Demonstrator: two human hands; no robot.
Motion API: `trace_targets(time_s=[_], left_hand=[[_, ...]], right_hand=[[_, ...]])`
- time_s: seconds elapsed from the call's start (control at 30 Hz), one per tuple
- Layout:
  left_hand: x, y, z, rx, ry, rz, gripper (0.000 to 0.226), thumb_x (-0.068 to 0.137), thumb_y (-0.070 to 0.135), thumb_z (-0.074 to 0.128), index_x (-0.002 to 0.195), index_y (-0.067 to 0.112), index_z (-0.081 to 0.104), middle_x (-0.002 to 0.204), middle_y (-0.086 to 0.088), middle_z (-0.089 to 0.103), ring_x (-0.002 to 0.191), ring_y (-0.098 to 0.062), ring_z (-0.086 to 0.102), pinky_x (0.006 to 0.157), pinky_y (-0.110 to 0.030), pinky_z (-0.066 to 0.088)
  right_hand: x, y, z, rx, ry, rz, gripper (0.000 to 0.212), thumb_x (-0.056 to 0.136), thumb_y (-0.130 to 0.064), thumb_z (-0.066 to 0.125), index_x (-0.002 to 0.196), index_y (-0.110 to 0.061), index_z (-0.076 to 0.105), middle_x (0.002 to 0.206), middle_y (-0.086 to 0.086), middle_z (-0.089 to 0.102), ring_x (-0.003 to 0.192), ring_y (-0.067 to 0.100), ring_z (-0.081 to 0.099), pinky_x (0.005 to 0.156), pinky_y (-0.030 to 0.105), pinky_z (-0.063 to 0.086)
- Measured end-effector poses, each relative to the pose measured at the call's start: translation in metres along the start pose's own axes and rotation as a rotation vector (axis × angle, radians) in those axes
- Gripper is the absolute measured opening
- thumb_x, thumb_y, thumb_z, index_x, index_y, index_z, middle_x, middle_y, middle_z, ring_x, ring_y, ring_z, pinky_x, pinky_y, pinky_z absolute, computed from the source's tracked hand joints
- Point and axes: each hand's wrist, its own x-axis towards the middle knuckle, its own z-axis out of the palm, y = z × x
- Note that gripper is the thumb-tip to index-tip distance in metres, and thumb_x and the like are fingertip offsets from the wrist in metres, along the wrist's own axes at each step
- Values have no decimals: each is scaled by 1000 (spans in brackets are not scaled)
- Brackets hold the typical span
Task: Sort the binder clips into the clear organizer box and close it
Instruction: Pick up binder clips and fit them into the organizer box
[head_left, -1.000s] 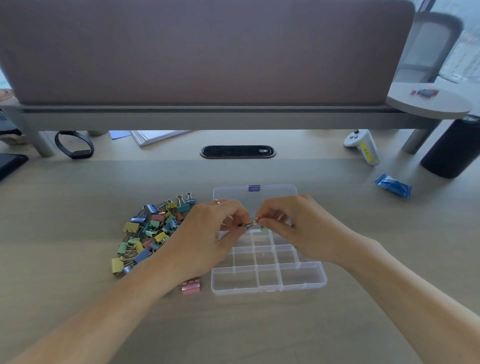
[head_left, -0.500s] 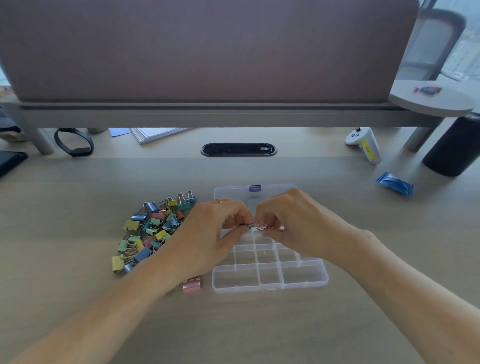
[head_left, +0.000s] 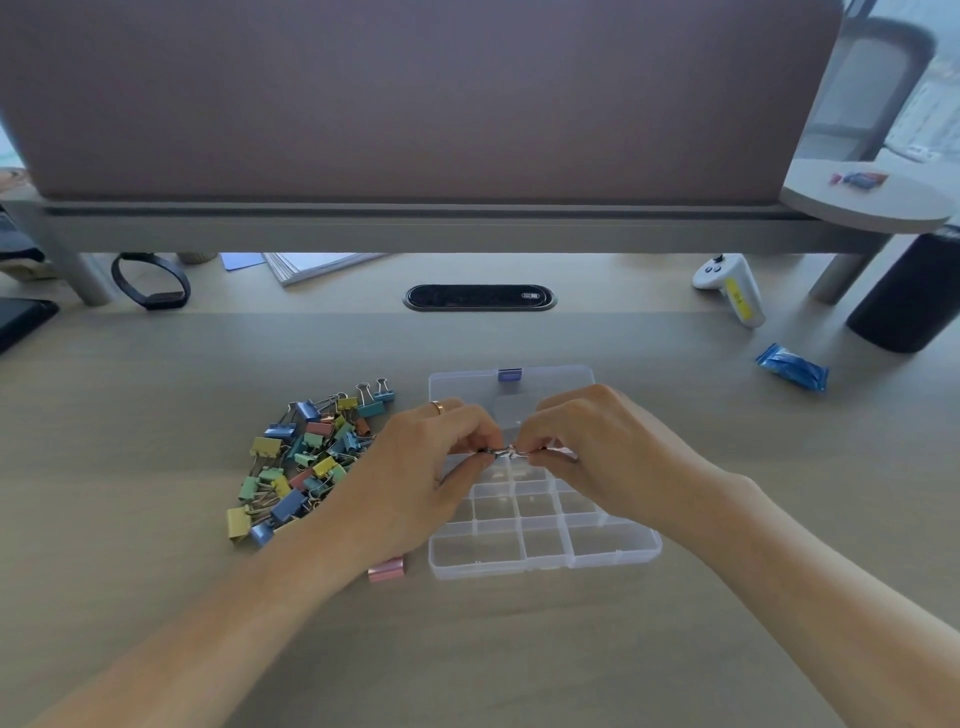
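At nine o'clock from the box lies the pile (head_left: 306, 457) of coloured clips, loose on the desk (head_left: 156, 597), and one pink clip (head_left: 386, 568) sits apart at about seven o'clock, just beside the box's near left corner. None of that has shifted over the last second. The left hand (head_left: 415, 483) has its fingers curled in tight, pinching one end of a small metal clip (head_left: 506, 454); a ring shows on one finger. The right hand (head_left: 602, 452) pinches the other end the same way, fingers closed. Against a second ago both hands have hardly moved, only worked a little at the clip between them, which hangs over the far rows of the box (head_left: 545, 540). The box is open, its lid (head_left: 511, 384) laid flat at twelve o'clock, and every compartment I can see looks empty. So I'd judge the sorting has barely begun: they seem to be folding or freeing the clip's wire arms before dropping it in.
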Motion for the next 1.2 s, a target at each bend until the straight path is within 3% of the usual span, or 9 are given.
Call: trace_targets(time_s=[0.13, 0.23, 0.4, 0.6, 0.77, 0.97, 1.2], left_hand=[[-3, -6, 2, 135, -37, 115, 15, 98, 19, 65, 110, 28, 66, 105, 16, 61, 89, -5, 63, 77, -20, 53], [-4, -8, -1, 213, -65, 187, 16, 100, 21, 61, 114, 28, 63, 111, 12, 60, 85, -8, 64, 73, -21, 54], [-4, -13, -9, 246, -95, 266, 14, 102, 22, 58, 114, 24, 64, 110, 9, 62, 83, -9, 64, 70, -26, 56], [-5, -15, -11, 202, -78, 215, 13, 100, 20, 63, 111, 25, 68, 109, 12, 64, 90, -5, 63, 76, -27, 55], [-1, -7, -12, 155, -76, 190, 13, 99, 23, 64, 110, 27, 70, 106, 15, 66, 92, -3, 64, 79, -26, 55], [0, -1, -6, 39, -48, 110, 14, 96, 22, 70, 107, 28, 74, 102, 19, 69, 94, -1, 66, 84, -23, 53], [-1, -2, -6, 1, -48, 65, 16, 95, 21, 71, 106, 31, 73, 101, 21, 68, 97, 0, 65, 85, -20, 52]], right_hand=[[-1, 1, -1, 65, -44, -8, 12, 97, -16, 73, 101, -22, 82, 92, -14, 68, 74, 5, 61, 73, 25, 54], [0, -1, 0, 88, -45, -1, 12, 97, -16, 73, 101, -21, 82, 89, -18, 56, 69, 1, 55, 70, 23, 52], [0, -5, 0, 91, -54, 32, 15, 92, -13, 78, 106, -19, 79, 93, -10, 60, 76, 12, 65, 75, 33, 57], [-2, -10, 6, 212, 55, 193, 26, 83, -12, 86, 105, -20, 76, 87, -13, 63, 73, 7, 67, 76, 26, 59], [4, -11, 3, 270, -1, 347, 21, 82, -18, 88, 97, -24, 76, 82, -16, 66, 71, -4, 63, 69, 8, 51], [10, -13, 6, 249, -42, 355, 19, 81, -18, 85, 80, -31, 72, 76, -14, 68, 69, -10, 62, 61, 4, 44], [8, -15, 7, 210, -49, 342, 21, 80, -34, 88, 93, -26, 74, 86, -14, 69, 79, -3, 63, 66, 4, 46]])
